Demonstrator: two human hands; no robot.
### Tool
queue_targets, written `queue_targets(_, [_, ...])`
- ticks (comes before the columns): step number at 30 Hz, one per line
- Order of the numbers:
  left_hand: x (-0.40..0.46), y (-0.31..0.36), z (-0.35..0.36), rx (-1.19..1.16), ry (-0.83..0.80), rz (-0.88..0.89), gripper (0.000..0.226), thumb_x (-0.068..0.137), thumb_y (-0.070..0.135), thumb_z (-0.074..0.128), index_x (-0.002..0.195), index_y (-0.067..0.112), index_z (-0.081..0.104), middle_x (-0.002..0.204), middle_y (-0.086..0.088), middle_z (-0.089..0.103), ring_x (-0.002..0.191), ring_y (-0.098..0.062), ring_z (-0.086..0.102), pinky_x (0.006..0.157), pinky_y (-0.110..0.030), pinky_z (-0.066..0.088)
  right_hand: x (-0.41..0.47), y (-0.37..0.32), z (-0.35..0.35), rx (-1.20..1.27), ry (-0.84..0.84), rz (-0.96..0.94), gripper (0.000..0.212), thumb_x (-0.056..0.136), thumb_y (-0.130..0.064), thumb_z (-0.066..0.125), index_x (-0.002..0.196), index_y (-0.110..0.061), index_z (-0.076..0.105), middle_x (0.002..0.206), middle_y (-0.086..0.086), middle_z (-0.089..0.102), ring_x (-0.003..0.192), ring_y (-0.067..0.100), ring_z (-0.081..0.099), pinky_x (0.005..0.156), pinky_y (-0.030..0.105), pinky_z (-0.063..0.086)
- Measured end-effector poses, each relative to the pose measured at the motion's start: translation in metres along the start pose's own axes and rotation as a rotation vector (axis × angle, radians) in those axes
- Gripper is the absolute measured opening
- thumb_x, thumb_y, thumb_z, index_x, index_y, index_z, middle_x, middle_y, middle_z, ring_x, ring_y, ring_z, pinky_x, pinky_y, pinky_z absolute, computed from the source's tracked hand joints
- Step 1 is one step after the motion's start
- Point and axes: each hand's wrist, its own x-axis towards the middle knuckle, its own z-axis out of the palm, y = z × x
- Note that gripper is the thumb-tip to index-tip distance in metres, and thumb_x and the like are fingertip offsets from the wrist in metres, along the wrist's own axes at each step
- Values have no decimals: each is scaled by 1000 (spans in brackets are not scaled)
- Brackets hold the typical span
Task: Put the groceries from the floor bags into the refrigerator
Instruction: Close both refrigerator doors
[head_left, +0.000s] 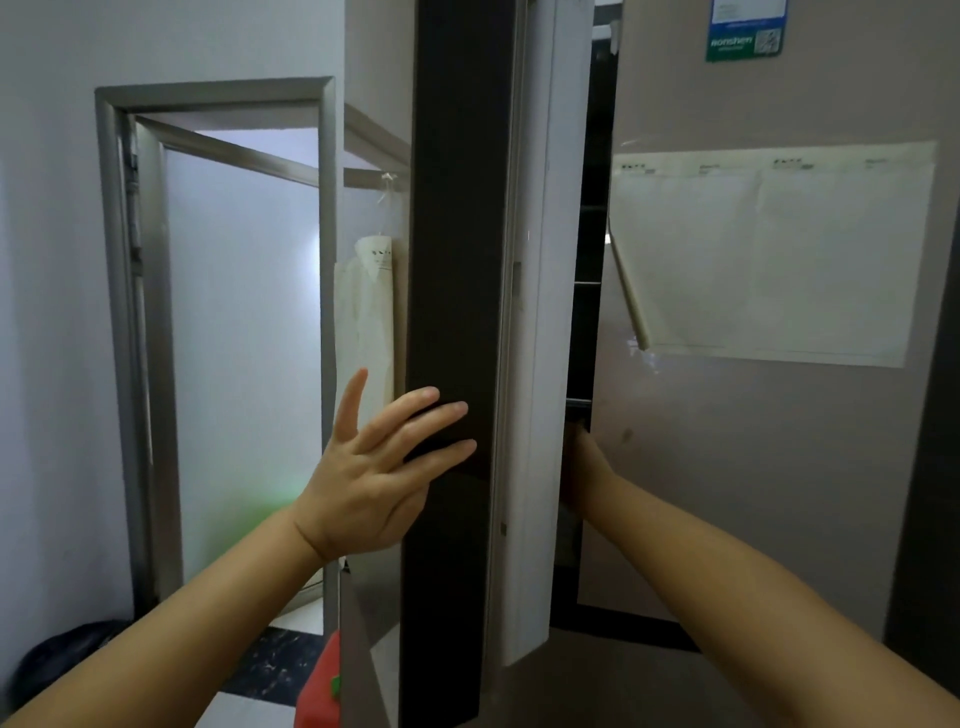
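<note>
Left hand (374, 467) flat and open against the dark edge of the refrigerator door (457, 312); right hand (582, 457) reaches into the gap, its grip hidden. Swing it wide, evenly. Taped paper sheet (779, 249) right of the gap; red object (319, 686) below could snag. No groceries visible.

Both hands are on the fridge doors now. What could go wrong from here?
1. The right hand reaches into the dark gap between the left door and the right door; fingers could get pinched if either swings shut.
2. The left hand lies flat on the door, not gripping, so it may slip.
</note>
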Motion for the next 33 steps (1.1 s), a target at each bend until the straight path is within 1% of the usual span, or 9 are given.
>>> queue_targets(1, [-2, -1, -2, -3, 7, -2, 39, 96, 22, 26, 126, 27, 51, 137, -2, 44, 147, -13, 16, 118, -55, -1, -16, 3, -17, -76, 245, -109, 66, 100, -46, 34, 152, -25, -2, 160, 3, -4, 146, 39, -2, 120, 49, 1])
queue_targets(3, [-5, -4, -6, -10, 21, -4, 39, 95, 21, 27, 125, 27, 51, 137, -3, 44, 147, -14, 16, 117, -55, -1, -33, 17, -25, 181, 271, -182, 66, 100, -28, 45, 153, -17, 7, 159, 12, 12, 144, 37, 15, 116, 49, 21])
queue_targets(8, [-7, -5, -11, 6, 2, 5, 38, 96, 20, 28, 126, 26, 51, 138, -3, 43, 137, -23, 29, 116, -55, 0, -53, 24, -31, 163, 197, -212, 62, 98, -32, 48, 151, -20, 20, 158, 10, 19, 144, 37, 17, 115, 53, 22])
queue_targets(13, [-5, -1, -14, 2, -41, -4, 37, 98, 22, 26, 127, 26, 49, 139, -3, 42, 135, -28, 34, 117, -53, -1, -106, 31, -20, 198, 369, -196, 50, 92, -31, 54, 141, -19, 46, 153, 13, 31, 144, 34, 21, 114, 61, 4])
queue_targets(16, [-3, 5, -13, -15, -57, -34, 37, 98, 23, 26, 126, 26, 50, 140, -3, 41, 135, -29, 35, 117, -54, 2, -157, 43, -5, 279, 774, -152, 17, 73, -20, 71, 88, -14, 76, 100, 13, 70, 105, 31, 62, 113, 59, 13])
queue_targets(18, [-1, 10, -10, -32, -64, -57, 36, 97, 22, 29, 126, 25, 50, 141, -3, 40, 136, -29, 33, 117, -55, 3, -180, 49, 12, 395, 999, -86, 6, 72, -16, 68, 77, -16, 73, 87, 8, 70, 95, 26, 66, 115, 58, 19])
queue_targets(23, [10, 25, 6, -65, -81, -90, 37, 91, 20, 39, 126, 21, 51, 143, -5, 40, 139, -29, 29, 118, -54, 6, -211, 60, 37, 625, 1255, 166, 39, 83, -20, 54, 122, -18, 54, 142, 11, 44, 140, 28, 31, 117, 57, 3])
queue_targets(27, [25, 39, 26, -96, -94, -94, 42, 89, 18, 42, 130, 15, 51, 143, -10, 45, 141, -29, 26, 118, -52, 8, -208, 56, 36, 1102, 1215, 463, 63, 83, -14, 44, 144, -14, 27, 155, 9, 19, 149, 21, 2, 120, 48, -4])
queue_targets(33, [48, 55, 70, -131, -76, -88, 54, 87, 15, 40, 141, 14, 35, 149, -9, 39, 149, -18, 4, 118, -49, 7, -177, 39, 23, 1423, 1100, 571, 75, 91, -24, 39, 153, -21, -4, 161, 1, -6, 149, 23, -1, 120, 49, 5])
